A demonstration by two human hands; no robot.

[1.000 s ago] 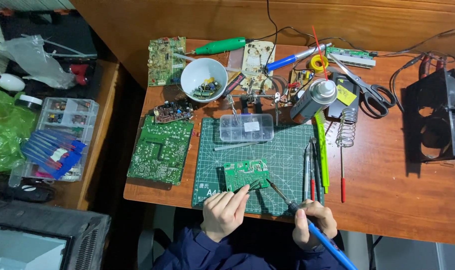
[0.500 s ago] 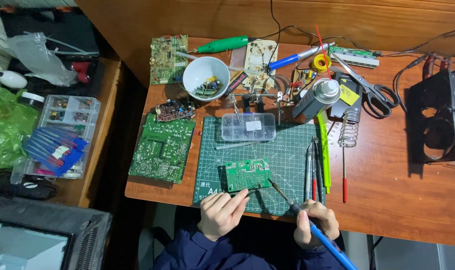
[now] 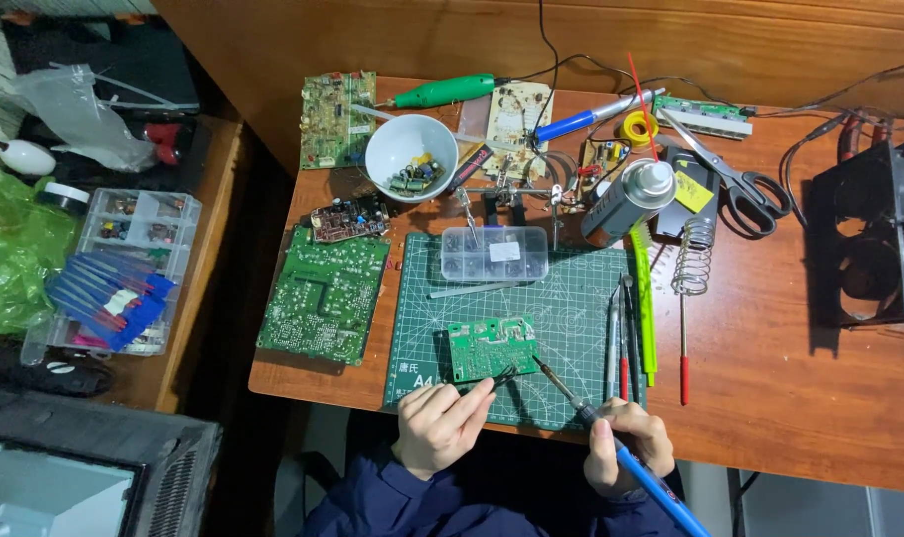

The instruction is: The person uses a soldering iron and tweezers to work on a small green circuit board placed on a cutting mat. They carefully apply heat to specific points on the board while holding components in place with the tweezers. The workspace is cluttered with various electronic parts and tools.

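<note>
A small green circuit board (image 3: 490, 347) lies on the green cutting mat (image 3: 571, 298) near the table's front edge. My left hand (image 3: 440, 426) sits just below the board and pinches thin dark tweezers (image 3: 502, 376), whose tips touch the board's near edge. My right hand (image 3: 626, 449) grips a blue-handled soldering iron (image 3: 571, 400) like a pen. Its tip rests at the board's lower right corner. Both dark blue sleeves show at the bottom.
A clear compartment box (image 3: 494, 254) lies at the mat's far edge, and hand tools (image 3: 626, 333) lie along its right. A larger green board (image 3: 325, 293) is left of it. Behind stand a white bowl (image 3: 412, 157), spray can (image 3: 626, 202), scissors (image 3: 740, 181), coil stand (image 3: 694, 257) and black fan (image 3: 869, 239).
The view has drifted a little. Both hands stay at the small board's near edge, with the iron tip and tweezers still on it.
</note>
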